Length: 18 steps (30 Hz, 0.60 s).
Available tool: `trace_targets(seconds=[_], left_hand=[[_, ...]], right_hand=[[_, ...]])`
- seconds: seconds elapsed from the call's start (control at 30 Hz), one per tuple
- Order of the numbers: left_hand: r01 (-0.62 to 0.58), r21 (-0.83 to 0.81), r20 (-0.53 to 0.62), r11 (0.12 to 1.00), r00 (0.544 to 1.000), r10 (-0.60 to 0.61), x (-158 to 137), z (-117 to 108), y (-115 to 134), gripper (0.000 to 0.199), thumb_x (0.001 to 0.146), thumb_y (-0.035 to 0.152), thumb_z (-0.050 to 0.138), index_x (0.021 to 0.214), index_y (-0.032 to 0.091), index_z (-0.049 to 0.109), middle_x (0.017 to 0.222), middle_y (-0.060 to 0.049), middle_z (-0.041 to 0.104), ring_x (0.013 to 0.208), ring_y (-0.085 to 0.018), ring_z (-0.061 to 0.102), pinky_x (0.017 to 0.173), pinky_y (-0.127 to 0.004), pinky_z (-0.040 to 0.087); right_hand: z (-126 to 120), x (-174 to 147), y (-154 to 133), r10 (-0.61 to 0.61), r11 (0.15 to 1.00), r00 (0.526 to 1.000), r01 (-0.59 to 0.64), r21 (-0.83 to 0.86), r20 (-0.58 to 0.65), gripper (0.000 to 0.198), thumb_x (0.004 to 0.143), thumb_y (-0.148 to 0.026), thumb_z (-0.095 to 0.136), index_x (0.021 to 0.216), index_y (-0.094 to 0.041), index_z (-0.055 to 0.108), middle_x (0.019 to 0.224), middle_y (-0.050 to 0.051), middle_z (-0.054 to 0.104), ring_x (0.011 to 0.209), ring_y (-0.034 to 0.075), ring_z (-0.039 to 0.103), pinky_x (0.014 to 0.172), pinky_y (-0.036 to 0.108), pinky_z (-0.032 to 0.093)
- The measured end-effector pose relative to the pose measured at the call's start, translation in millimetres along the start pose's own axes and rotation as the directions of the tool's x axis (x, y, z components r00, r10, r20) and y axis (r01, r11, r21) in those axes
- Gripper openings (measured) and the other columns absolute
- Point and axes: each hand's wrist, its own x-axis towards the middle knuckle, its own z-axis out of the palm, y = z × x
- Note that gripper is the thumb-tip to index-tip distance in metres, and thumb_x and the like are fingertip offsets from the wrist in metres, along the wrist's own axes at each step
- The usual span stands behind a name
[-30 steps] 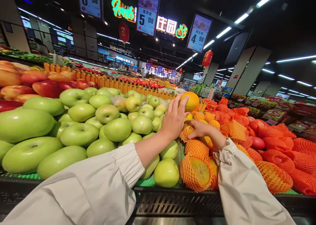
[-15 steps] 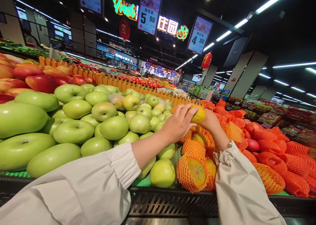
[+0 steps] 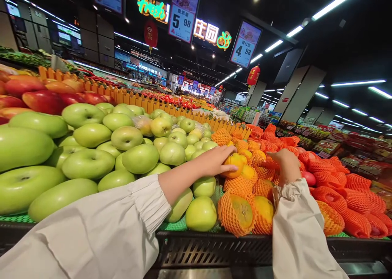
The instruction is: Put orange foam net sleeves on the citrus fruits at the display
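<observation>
The left hand (image 3: 218,161) grasps a bare orange (image 3: 238,161); the right hand (image 3: 287,164) is beside netted fruit (image 3: 264,173), finger closure indeterminable.

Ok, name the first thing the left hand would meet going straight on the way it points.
The bare orange, which the left hand is touching; beyond it, probably a netted orange, though depth is unclear.

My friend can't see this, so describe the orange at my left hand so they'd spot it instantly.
Find the big pile of green apples, then the netted oranges just right of it. Your orange lies near the border between them. Unlike those netted neighbours, its visible skin is bare, and your left hand is on it.
</observation>
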Motion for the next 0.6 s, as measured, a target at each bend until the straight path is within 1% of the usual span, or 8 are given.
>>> trace_targets(seconds=[0.1,0.17,0.2,0.27,0.33,0.4,0.5,0.6], left_hand=[[-0.021,0.006,0.019,1.0,1.0,0.021,-1.3,-1.3,-0.2,0.074,0.078,0.041,0.083,0.135,0.012,0.047,0.131,-0.017,0.059,0.12,-0.032,0.057,0.101,-0.045,0.046],[-0.026,0.039,0.005,0.999,1.0,0.026,-1.2,-0.3,3.2,0.076,0.075,0.042,0.083,0.135,0.012,0.049,0.128,-0.016,0.06,0.117,-0.033,0.058,0.099,-0.045,0.047],[-0.027,0.058,-0.015,0.998,0.999,0.028,-1.0,0.7,5.7,0.075,0.075,0.044,0.083,0.135,0.013,0.05,0.125,-0.016,0.061,0.115,-0.033,0.058,0.098,-0.044,0.047],[-0.026,0.1,-0.059,0.995,0.998,0.032,-0.6,2.8,10.8,0.075,0.072,0.048,0.081,0.133,0.014,0.053,0.12,-0.014,0.061,0.109,-0.032,0.059,0.095,-0.044,0.048],[-0.011,0.135,-0.076,0.991,0.997,0.021,-0.5,3.4,14.2,0.073,0.07,0.051,0.079,0.129,0.014,0.056,0.117,-0.014,0.06,0.106,-0.032,0.059,0.094,-0.044,0.049],[0.037,0.152,-0.035,0.988,0.999,-0.031,-1.0,1.3,14.4,0.072,0.07,0.054,0.077,0.126,0.014,0.058,0.116,-0.014,0.06,0.105,-0.033,0.059,0.094,-0.044,0.049],[0.076,0.115,0.067,0.99,0.994,-0.084,-2.6,-5.6,9.2,0.072,0.071,0.056,0.076,0.125,0.014,0.057,0.118,-0.014,0.061,0.108,-0.032,0.058,0.095,-0.043,0.048],[0.05,0.076,0.126,0.996,0.99,-0.059,-4.0,-10.6,5.2,0.077,0.072,0.064,0.077,0.127,0.014,0.056,0.122,-0.014,0.06,0.113,-0.032,0.057,0.099,-0.042,0.045]], right_hand=[[-3.4,-11.4,-9.8,-0.052,0.998,0.997,0.053,0.02,-0.054,0.042,0.076,-0.039,0.075,0.103,-0.006,0.073,0.114,0.033,0.067,0.113,0.05,0.063,0.089,0.06,0.051],[-4.4,-25.3,-21.5,-0.268,0.925,0.931,0.32,0.205,-0.247,0.038,0.083,-0.043,0.067,0.101,-0.011,0.071,0.112,0.026,0.07,0.113,0.042,0.065,0.093,0.053,0.051],[-3.7,-32.9,-27.9,-0.368,0.813,0.857,0.485,0.322,-0.36,0.037,0.084,-0.046,0.066,0.1,-0.014,0.07,0.11,0.021,0.071,0.111,0.037,0.066,0.095,0.049,0.051],[1.3,-47.2,-40.2,-0.483,0.486,0.698,0.716,0.502,-0.529,0.038,0.082,-0.053,0.069,0.097,-0.018,0.065,0.106,0.014,0.071,0.105,0.028,0.067,0.095,0.042,0.051],[10.4,-57.5,-49.9,-0.568,0.286,0.637,0.747,0.6,-0.521,0.044,0.075,-0.057,0.075,0.095,-0.02,0.06,0.103,0.009,0.068,0.101,0.025,0.065,0.094,0.039,0.05],[21.4,-62.1,-56.0,-0.686,0.251,0.598,0.729,0.637,-0.414,0.052,0.068,-0.056,0.082,0.097,-0.021,0.057,0.104,0.008,0.065,0.101,0.025,0.062,0.094,0.04,0.049],[34.3,-61.1,-58.6,-0.809,0.292,0.534,0.729,0.619,-0.247,0.053,0.066,-0.051,0.083,0.101,-0.021,0.056,0.108,0.009,0.064,0.104,0.026,0.061,0.093,0.042,0.047],[37.8,-58.8,-58.5,-0.81,0.292,0.541,0.707,0.644,-0.227,0.051,0.067,-0.047,0.082,0.103,-0.021,0.057,0.112,0.009,0.063,0.109,0.026,0.059,0.097,0.042,0.046]])
